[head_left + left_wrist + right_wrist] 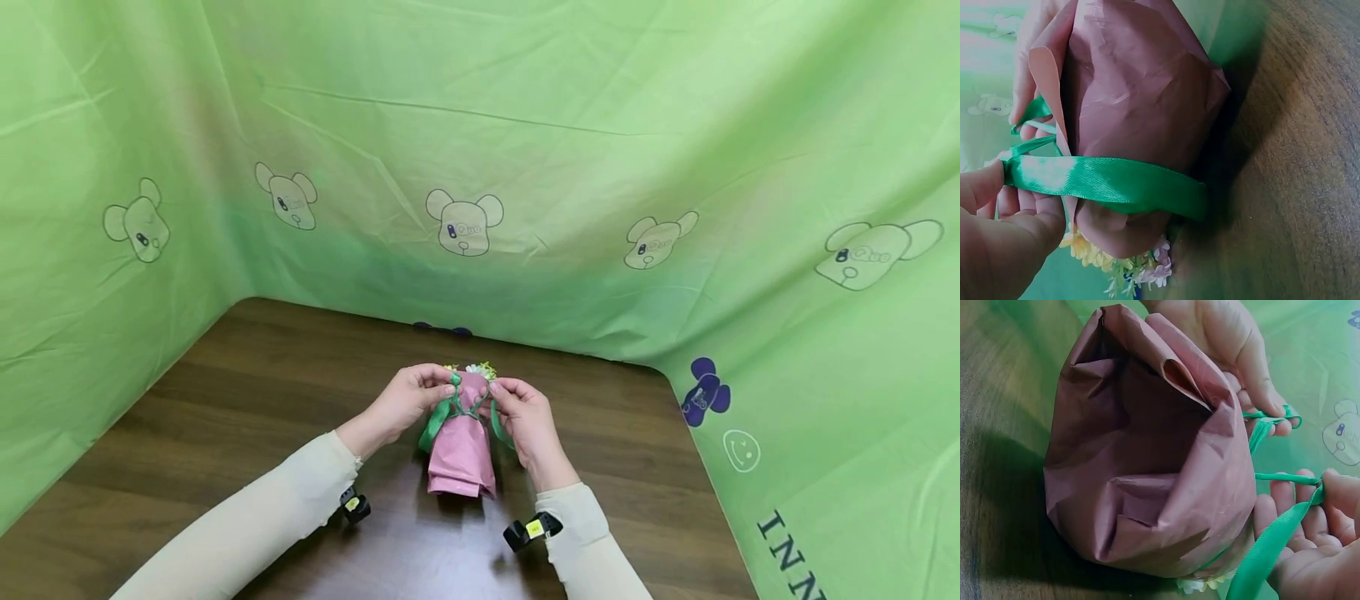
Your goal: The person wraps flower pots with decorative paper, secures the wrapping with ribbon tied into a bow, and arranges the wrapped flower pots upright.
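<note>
A small bouquet wrapped in pink paper (461,454) lies on the table, its flowers (482,370) pointing away from me and the open paper end toward me. Green ribbon (1085,178) goes around its narrow middle. My left hand (408,402) pinches one part of the ribbon between thumb and forefinger, with a long tail hanging beside the paper. On the other side my right hand (528,421) pinches the other part, its tail (1269,540) dangling below. Between the two hands the ribbon strands run to the wrap. In the left wrist view, yellow and pink blossoms (1088,250) show under the paper.
The bouquet rests on a dark wooden table (300,367). Green cloth (562,125) printed with bear heads hangs around the back and sides. A black strap device (354,505) sits on the left wrist and another black device (532,530) on the right.
</note>
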### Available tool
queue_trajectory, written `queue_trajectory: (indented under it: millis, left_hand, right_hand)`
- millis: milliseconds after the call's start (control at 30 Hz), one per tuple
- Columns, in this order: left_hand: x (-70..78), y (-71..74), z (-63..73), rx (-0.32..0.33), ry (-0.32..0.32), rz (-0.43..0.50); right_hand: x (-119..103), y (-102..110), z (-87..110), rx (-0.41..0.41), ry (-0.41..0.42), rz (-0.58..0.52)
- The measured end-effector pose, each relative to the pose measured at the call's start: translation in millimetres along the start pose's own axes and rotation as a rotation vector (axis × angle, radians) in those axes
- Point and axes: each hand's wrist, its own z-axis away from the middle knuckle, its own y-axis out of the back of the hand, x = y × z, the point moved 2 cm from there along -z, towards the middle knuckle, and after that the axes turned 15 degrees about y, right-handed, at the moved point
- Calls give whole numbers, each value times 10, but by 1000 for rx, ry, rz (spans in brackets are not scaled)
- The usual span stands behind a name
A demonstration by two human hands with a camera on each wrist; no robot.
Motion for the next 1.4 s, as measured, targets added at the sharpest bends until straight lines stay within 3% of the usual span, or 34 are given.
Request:
queue_trajectory:
  millis: [200,433,700,833,1067,1200,1300,1400]
  left_hand:
    - [-2,-14,-18,6,35,43]
    - [-35,-34,-35,-40,52,139]
    - [-67,-42,-34,-40,11,0]
    - [-54,-37,-37,-66,9,-24]
    - [-11,-55,-72,-132,31,-1]
    - [4,-83,-92,-117,36,-17]
    - [11,-109,-74,-93,8,-23]
    - [15,-132,-58,-66,-25,-17]
  right_hand:
    - [-10,-18,2,5,-3,-36]
    - [23,-34,3,75,-13,-79]
    - [79,-96,-28,118,15,-45]
    - [95,-109,-44,80,53,35]
    - [17,-122,-19,-75,134,272]
    - [-52,-139,-2,-158,191,371]
    - [-235,-229,61,-169,197,455]
    - [-355,-300,101,-131,177,521]
